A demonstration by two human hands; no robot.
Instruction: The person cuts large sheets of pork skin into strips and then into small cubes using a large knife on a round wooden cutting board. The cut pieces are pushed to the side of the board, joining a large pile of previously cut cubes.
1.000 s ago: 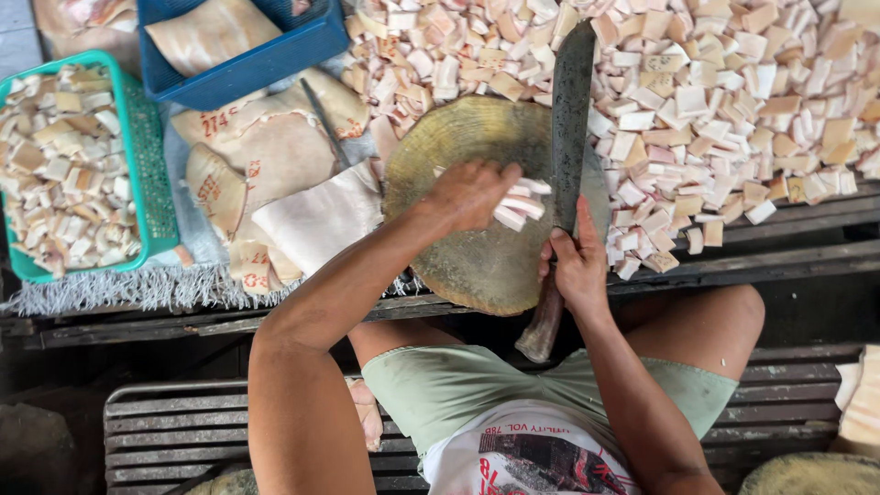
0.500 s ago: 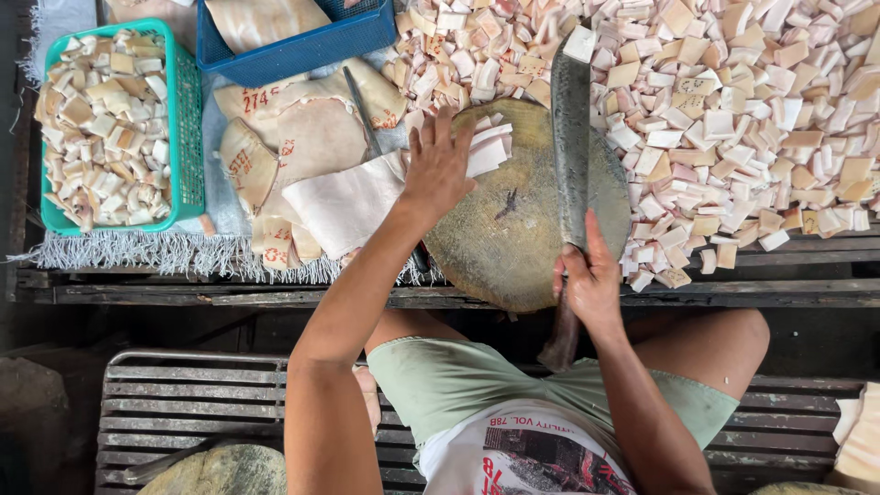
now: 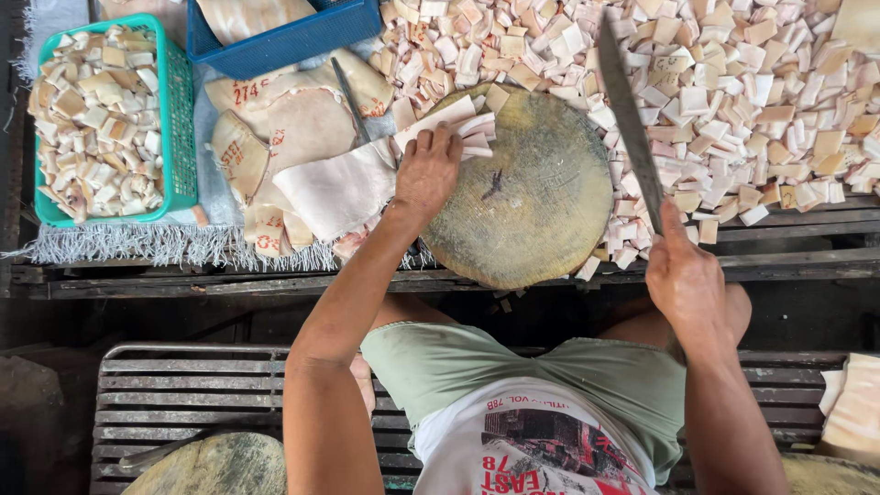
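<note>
I see the wooden bench [image 3: 807, 266] running across the whole view, and most of its right end and far edge is buried under a heap of cut squares [image 3: 733, 101], pale and pinkish. That heap is the biggest sign of how much is already chopped. At the bench's left end a green basket [image 3: 179, 119] sits full of the same squares, and a blue crate [image 3: 293, 37] at the far edge holds whole uncut sheets. Between them, on a pale cloth, lie several large uncut skin sheets [image 3: 293, 128] with red markings, so by my reckoning a fair share remains to be cut.

Near the front edge, in the middle, stands the round chopping block [image 3: 532, 202], mostly bare on top. My left hand [image 3: 426, 174] presses flat on a small stack of strips [image 3: 458, 128] at the block's far-left rim, fingers spread over them, with a folded white sheet [image 3: 339, 188] just beside it hanging off the block toward the cloth. My right hand [image 3: 692, 284] is clenched around the handle of the cleaver [image 3: 628, 119], whose long blade is lifted edge-on above the right side of the block. A thin dark knife [image 3: 350, 96] lies on the uncut sheets.
</note>
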